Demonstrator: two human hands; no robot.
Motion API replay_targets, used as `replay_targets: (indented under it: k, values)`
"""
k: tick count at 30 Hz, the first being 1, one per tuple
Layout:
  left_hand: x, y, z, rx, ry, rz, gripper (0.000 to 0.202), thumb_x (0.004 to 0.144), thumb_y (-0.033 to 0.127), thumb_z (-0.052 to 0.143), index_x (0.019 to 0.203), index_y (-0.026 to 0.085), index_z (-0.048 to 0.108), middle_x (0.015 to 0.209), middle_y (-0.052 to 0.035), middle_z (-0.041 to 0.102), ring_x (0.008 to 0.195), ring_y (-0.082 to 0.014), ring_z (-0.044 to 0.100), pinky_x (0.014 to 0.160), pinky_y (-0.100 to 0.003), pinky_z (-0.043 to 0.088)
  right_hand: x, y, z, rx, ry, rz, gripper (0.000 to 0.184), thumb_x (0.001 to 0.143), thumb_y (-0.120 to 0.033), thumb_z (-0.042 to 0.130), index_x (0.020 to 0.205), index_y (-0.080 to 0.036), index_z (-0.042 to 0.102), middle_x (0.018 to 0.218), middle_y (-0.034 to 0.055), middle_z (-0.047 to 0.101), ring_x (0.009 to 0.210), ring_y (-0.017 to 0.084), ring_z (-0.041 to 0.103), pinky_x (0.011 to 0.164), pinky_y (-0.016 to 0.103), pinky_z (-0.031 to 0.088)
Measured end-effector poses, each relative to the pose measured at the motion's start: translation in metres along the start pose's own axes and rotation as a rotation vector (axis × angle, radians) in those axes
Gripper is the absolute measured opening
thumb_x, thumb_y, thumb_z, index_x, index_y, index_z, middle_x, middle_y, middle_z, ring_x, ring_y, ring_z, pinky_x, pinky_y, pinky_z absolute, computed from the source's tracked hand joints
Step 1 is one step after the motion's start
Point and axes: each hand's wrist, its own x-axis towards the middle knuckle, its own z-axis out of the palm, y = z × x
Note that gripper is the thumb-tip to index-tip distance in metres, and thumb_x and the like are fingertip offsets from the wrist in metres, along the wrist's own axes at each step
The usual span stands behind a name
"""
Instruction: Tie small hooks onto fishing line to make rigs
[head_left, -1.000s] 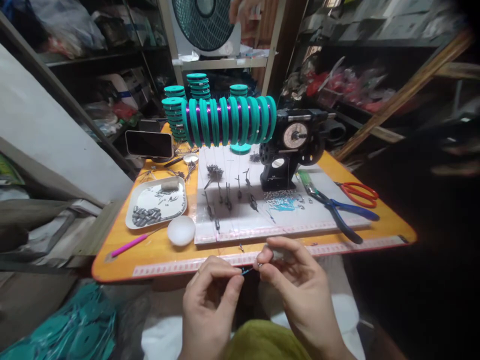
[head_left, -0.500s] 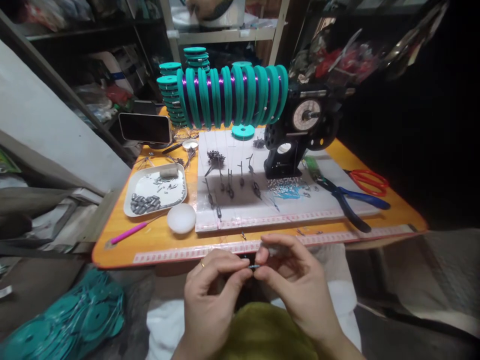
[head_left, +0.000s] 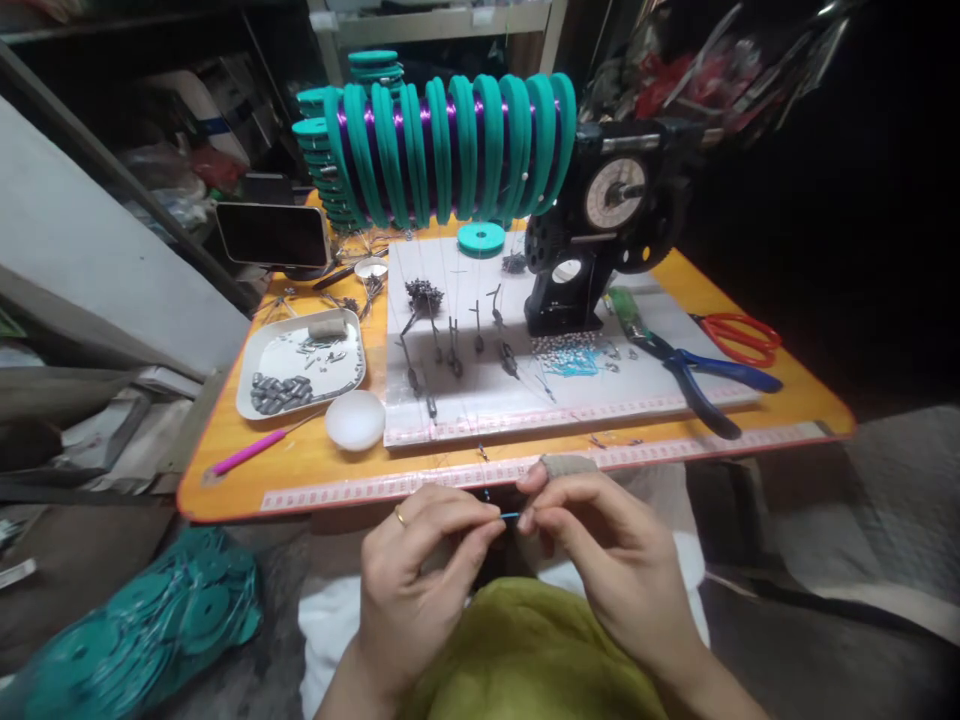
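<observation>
At the table's front edge, my left hand (head_left: 420, 560) pinches the left end of a thin blue tube-like piece (head_left: 511, 515) between thumb and index finger. My right hand (head_left: 619, 550) is closed at the other end of that piece, with its fingertips together. A tan wrap (head_left: 568, 464) covers one of its fingers. Just behind the fingertips a small dark fitting (head_left: 483, 453) hangs on a fine line. Several fine lines run down from a row of teal spools (head_left: 454, 150) to dark sinker-like weights (head_left: 509, 361) on a white board (head_left: 480, 405).
A black winding stand (head_left: 574, 265) carries the spools. Blue-handled pliers (head_left: 701, 390) and red-handled scissors (head_left: 739, 338) lie right. To the left are a white tray (head_left: 251, 350) of grey pieces, a white cup (head_left: 355, 420), a pink-handled tool (head_left: 250, 452) and a phone (head_left: 274, 235).
Both hands have shifted slightly in the view, and more of the blue piece shows between the fingertips. The right fingers have curled in closer together. The camera view has tilted down.
</observation>
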Motion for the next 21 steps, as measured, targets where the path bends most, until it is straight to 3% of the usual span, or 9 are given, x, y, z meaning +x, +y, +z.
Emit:
replay_targets:
  k: [3, 5, 7, 10, 12, 15, 17, 21]
  values:
    - [0.010, -0.005, -0.004, 0.214, -0.089, 0.181, 0.016, 0.086, 0.007, 0.066, 0.093, 0.021, 0.067, 0.078, 0.0001, 0.073, 0.071, -0.0148, 0.067, 0.082, -0.036, 0.049, 0.001, 0.008, -0.010, -0.012, -0.011, 0.083, 0.015, 0.095, -0.032, 0.060, 0.084, -0.022, 0.064, 0.071, 0.0010, 0.068, 0.043, 0.012, 0.057, 0.040, 0.024, 0.046]
    - [0.018, -0.008, -0.005, 0.368, -0.131, 0.268, 0.015, 0.088, 0.008, 0.065, 0.093, 0.022, 0.066, 0.078, 0.0014, 0.074, 0.068, -0.0147, 0.065, 0.090, -0.042, 0.043, 0.005, 0.015, -0.021, -0.165, 0.043, 0.016, 0.013, 0.096, -0.030, 0.059, 0.086, -0.022, 0.063, 0.074, 0.0009, 0.069, 0.040, 0.011, 0.055, 0.041, 0.026, 0.046]
    - [0.025, -0.012, -0.005, 0.461, -0.159, 0.312, 0.014, 0.089, 0.009, 0.064, 0.093, 0.022, 0.066, 0.079, 0.0004, 0.074, 0.069, -0.0156, 0.063, 0.086, -0.042, 0.041, 0.011, 0.022, -0.032, -0.424, 0.128, -0.147, 0.010, 0.096, -0.025, 0.058, 0.088, -0.022, 0.063, 0.080, 0.0023, 0.070, 0.047, 0.012, 0.059, 0.051, 0.028, 0.051]
    - [0.030, -0.016, -0.003, 0.482, -0.216, 0.338, 0.013, 0.090, 0.008, 0.061, 0.095, 0.019, 0.066, 0.083, -0.0045, 0.072, 0.075, -0.0184, 0.058, 0.073, -0.035, 0.044, 0.016, 0.027, -0.045, -0.767, 0.206, -0.379, 0.007, 0.094, -0.018, 0.059, 0.093, -0.021, 0.066, 0.092, 0.0064, 0.070, 0.076, 0.018, 0.068, 0.071, 0.030, 0.055]
    - [0.030, -0.019, -0.001, 0.472, -0.267, 0.328, 0.014, 0.091, 0.006, 0.059, 0.097, 0.016, 0.066, 0.084, -0.0076, 0.068, 0.077, -0.0191, 0.055, 0.068, -0.032, 0.046, 0.014, 0.026, -0.049, -0.856, 0.219, -0.419, 0.011, 0.093, -0.017, 0.061, 0.102, -0.020, 0.067, 0.101, 0.0098, 0.067, 0.089, 0.020, 0.067, 0.076, 0.031, 0.055]
    - [0.029, -0.019, -0.001, 0.467, -0.332, 0.313, 0.014, 0.090, 0.003, 0.057, 0.097, 0.011, 0.066, 0.084, -0.0096, 0.064, 0.077, -0.0193, 0.053, 0.068, -0.032, 0.048, 0.006, 0.019, -0.042, -0.878, 0.273, -0.438, 0.023, 0.092, -0.017, 0.063, 0.115, -0.020, 0.066, 0.108, 0.0123, 0.060, 0.088, 0.020, 0.065, 0.073, 0.029, 0.054]
    - [0.029, -0.018, -0.001, 0.477, -0.362, 0.317, 0.014, 0.090, 0.001, 0.056, 0.097, 0.009, 0.065, 0.084, -0.0100, 0.063, 0.078, -0.0195, 0.052, 0.068, -0.032, 0.049, 0.002, 0.015, -0.032, -0.872, 0.220, -0.467, 0.025, 0.092, -0.016, 0.061, 0.117, -0.021, 0.067, 0.101, 0.0103, 0.059, 0.079, 0.018, 0.064, 0.066, 0.027, 0.052]
    - [0.033, -0.015, -0.002, 0.504, -0.405, 0.333, 0.015, 0.092, 0.002, 0.055, 0.100, 0.010, 0.064, 0.085, -0.0093, 0.062, 0.079, -0.0199, 0.052, 0.068, -0.032, 0.049, 0.002, 0.013, -0.011, -0.955, -0.032, -0.460, 0.030, 0.097, -0.021, 0.054, 0.124, -0.021, 0.068, 0.074, 0.0023, 0.052, 0.051, 0.012, 0.051, 0.048, 0.025, 0.041]
